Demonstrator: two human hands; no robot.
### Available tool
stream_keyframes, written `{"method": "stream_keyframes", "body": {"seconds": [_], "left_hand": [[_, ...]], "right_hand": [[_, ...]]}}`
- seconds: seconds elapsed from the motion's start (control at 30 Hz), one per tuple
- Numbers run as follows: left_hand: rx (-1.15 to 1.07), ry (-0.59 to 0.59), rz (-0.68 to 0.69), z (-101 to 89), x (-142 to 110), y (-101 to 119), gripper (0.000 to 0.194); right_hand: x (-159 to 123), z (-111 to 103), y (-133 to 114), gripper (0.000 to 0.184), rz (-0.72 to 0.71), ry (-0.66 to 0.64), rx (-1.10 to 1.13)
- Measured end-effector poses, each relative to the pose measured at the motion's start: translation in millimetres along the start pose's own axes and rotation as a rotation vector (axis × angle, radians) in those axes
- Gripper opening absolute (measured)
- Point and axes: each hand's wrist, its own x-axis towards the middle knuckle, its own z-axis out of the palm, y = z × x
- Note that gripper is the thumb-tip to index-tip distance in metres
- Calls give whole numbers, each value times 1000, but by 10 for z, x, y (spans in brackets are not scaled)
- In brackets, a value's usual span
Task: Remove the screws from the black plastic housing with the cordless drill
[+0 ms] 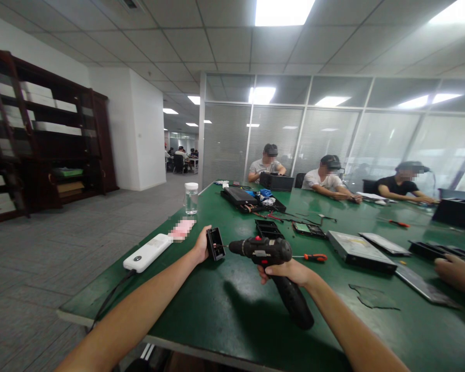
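"Right hand, wrapped around the cordless drill just under its body; left hand, clasping a small black housing by its side. Is that hold good enough?"

"For light work, probably. Some of the left fingers are hidden behind the housing, so I can't tell how far they reach around it. A fuller clasp would resist twisting better."

"Where is the housing, exactly?"

"At nine o'clock from the drill, above the green table, its open face turned toward three o'clock. I can't tell whether its lower edge touches the tabletop. Resting it there would steady it."

"And the bit?"

"It points to nine o'clock, into the open face. Whether the tip is seated on anything is too small to see. I'd check that first, line the bit up straight, then squeeze gently and run slow."

"Any risk?"

"A slip could carry the tip toward the left hand, so those fingers belong out of its line. If finer control is needed, the orange-handled screwdriver lies near the drill, at three o'clock."
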Motion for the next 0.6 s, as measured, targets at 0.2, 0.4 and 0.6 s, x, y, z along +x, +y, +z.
{"method": "stream_keyframes", "body": {"seconds": [0.2,0.4,0.6], "left_hand": [[6,-16,9,-38,44,-17,32],[2,-39,1,-44,47,-22,34],[7,-14,-2,4,-6,-3,33]], "right_hand": [[1,11,0,24,-6,5,-1],[-2,-14,18,22,-18,7,-34],[4,-12,0,25,9,11,-92]]}}
